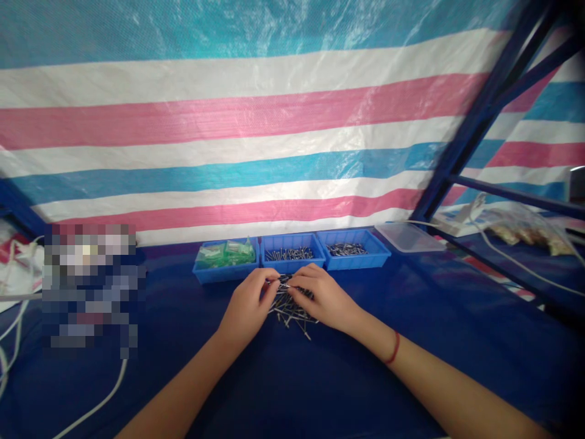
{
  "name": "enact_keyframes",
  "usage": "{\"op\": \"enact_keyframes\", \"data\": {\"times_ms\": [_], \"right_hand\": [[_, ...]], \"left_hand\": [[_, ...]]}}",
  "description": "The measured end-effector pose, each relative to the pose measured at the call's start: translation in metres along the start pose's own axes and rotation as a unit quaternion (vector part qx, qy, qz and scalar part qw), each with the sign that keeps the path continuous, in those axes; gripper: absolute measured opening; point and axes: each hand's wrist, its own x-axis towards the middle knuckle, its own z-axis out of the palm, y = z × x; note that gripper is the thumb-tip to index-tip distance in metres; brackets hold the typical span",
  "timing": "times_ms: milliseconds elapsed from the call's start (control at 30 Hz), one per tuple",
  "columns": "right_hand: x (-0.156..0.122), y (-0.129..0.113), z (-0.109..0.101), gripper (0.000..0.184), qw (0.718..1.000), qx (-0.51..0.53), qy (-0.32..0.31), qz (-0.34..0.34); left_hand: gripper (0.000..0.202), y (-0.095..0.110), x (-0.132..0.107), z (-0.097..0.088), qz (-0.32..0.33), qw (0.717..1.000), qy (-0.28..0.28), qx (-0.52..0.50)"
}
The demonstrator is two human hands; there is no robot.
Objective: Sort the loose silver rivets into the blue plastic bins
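A loose pile of slim metal rods [289,314], which look like blind rivets, lies on the blue table in front of the bins. Over its back part my left hand [250,300] pinches one end of a slim metal rod [284,285] between thumb and fingertips. My right hand [325,299], with a red cord on the wrist, closes thumb and forefinger at the rod's other end. The fingertips nearly meet, and most of that rod is covered. Right behind the hands, a blue middle bin [292,263] holds several similar thin metal pieces.
A blue left bin [223,274] contains green-and-clear plastic packets. The blue right bin [359,262] has short dark metal pieces inside. Beside it lies a clear plastic lid [409,238]. White cables [98,402] and a blurred-out patch occupy the left. A blue metal frame [461,131] rises at right.
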Motion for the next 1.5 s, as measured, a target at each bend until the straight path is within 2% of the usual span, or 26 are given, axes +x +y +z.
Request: {"op": "enact_keyframes", "data": {"times_ms": [100, 200, 367, 767, 1300, 1500], "right_hand": [[0.001, -0.005, 0.000, 0.016, 0.997, 0.058, 0.025, 0.032], [0.002, -0.008, 0.000, 0.016, 0.994, 0.093, 0.040, 0.048], [0.001, -0.010, 0.000, 0.012, 0.992, 0.112, 0.034, 0.048], [0.002, -0.014, -0.001, 0.017, 0.988, 0.140, 0.018, 0.064], [0.002, -0.008, 0.002, 0.008, 0.975, 0.170, 0.109, 0.089], [0.001, -0.012, 0.000, 0.008, 0.972, 0.174, 0.126, 0.093]], "left_hand": [[0.020, -0.001, -0.002, 0.007, -0.069, 0.989, 0.044, -0.120], [0.020, -0.001, -0.003, 0.012, -0.104, 0.978, 0.025, -0.177], [0.021, 0.001, -0.003, 0.011, -0.116, 0.968, 0.010, -0.224], [0.020, 0.001, -0.003, 0.010, -0.109, 0.975, 0.005, -0.195], [0.017, -0.001, -0.003, 0.009, -0.081, 0.983, 0.014, -0.163], [0.014, 0.000, -0.001, 0.006, -0.027, 0.993, -0.007, -0.113]]}}
